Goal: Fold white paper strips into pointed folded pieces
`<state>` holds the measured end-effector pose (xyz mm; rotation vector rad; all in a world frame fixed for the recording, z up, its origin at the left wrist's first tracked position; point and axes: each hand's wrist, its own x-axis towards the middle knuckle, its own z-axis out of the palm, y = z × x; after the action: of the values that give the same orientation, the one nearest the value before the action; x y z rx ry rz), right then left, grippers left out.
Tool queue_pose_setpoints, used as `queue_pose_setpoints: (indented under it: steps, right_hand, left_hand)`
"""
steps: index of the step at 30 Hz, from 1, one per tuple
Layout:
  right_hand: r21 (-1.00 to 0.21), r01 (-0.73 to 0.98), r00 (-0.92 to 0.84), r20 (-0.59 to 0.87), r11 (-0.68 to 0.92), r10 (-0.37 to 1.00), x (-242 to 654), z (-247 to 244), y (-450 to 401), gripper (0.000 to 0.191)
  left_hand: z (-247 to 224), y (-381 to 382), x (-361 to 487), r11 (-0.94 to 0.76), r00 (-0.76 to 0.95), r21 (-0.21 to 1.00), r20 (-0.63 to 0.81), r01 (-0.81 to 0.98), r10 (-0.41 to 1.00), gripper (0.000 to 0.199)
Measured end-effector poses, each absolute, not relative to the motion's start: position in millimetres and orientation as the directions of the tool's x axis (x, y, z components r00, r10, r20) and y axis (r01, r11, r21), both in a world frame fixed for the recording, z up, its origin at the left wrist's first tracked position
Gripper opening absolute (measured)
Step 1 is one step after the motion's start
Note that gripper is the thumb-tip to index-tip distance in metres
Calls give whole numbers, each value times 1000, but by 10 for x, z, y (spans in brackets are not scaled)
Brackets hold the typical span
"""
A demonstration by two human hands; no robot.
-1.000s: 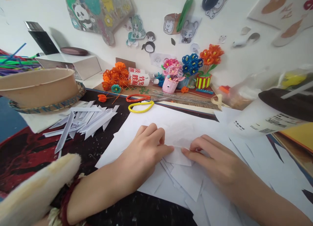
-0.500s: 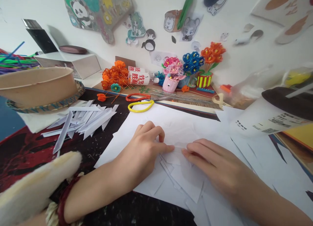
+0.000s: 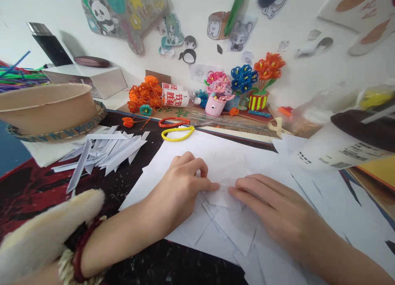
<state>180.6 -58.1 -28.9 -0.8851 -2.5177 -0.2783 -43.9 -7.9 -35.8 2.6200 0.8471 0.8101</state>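
My left hand (image 3: pixel 187 186) is curled, with its thumb and finger pinching the left part of a small white paper piece (image 3: pixel 224 200). My right hand (image 3: pixel 274 200) has its fingers pressed together on the right part of the same piece. A crease runs across the paper between the two hands. Beneath them lie larger white paper sheets (image 3: pixel 212 147) and several loose cut pieces (image 3: pixel 239 227). Part of the held paper is hidden under my fingers.
Folded paper strips (image 3: pixel 106 153) lie in a pile at the left, by a brown paper bowl (image 3: pixel 49 110). Scissors (image 3: pixel 178 133) with red and yellow handles rest behind the sheets. A lidded cup (image 3: pixel 342 145) stands right. Orange pipe-cleaner flowers (image 3: pixel 145 93) lie at the back.
The near part of the paper piece now looks shorter, its lower edge closer to my fingers. Both hands stay almost in place.
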Motion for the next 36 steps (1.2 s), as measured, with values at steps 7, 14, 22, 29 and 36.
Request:
queue_pose_setpoints:
  steps: [7, 14, 22, 29, 36]
  right_hand:
    - [-9, 656, -662, 473, 754, 582, 1815, -307, -587, 33]
    - [-22, 667, -651, 469, 745, 597, 1797, -346, -596, 37]
    - [68, 660, -683, 468, 748, 560, 1728, -267, -586, 37]
    - [48, 687, -651, 484, 725, 585, 1733, -287, -596, 35]
    - [-65, 719, -590, 469, 692, 657, 1804, -346, -602, 35]
  left_hand:
    - [-366, -73, -440, -791, 670, 404, 428, 459, 607, 44]
    - [-387, -80, -432, -786, 662, 404, 430, 467, 614, 44]
    - [-392, -114, -438, -828, 693, 293, 453, 477, 560, 40]
    - [-324, -142, -432, -879, 784, 119, 410, 461, 466, 31]
    - [-237, -147, -420, -922, 864, 16, 345, 386, 368, 22]
